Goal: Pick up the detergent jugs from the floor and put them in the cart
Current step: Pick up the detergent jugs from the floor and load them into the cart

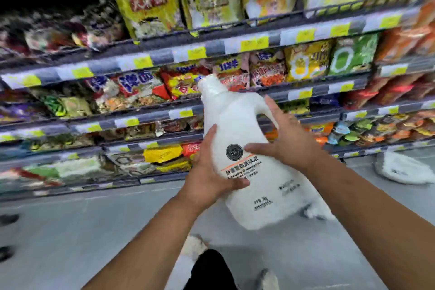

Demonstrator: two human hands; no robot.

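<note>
A large white detergent jug [237, 122] with a round black logo and printed label is held up in front of me, its neck tilted toward the upper left. My left hand [209, 172] grips its left side and lower front. My right hand [284, 139] lies against its right side near the handle, fingers spread. A second white jug [400, 167] lies on the floor at the right. No cart is in view.
Store shelves [164, 59] packed with snack bags and yellow price tags fill the background. Grey floor [94, 231] stretches below. My leg and shoe [207, 268] show at the bottom. Dark shoes [7, 219] sit at the left edge.
</note>
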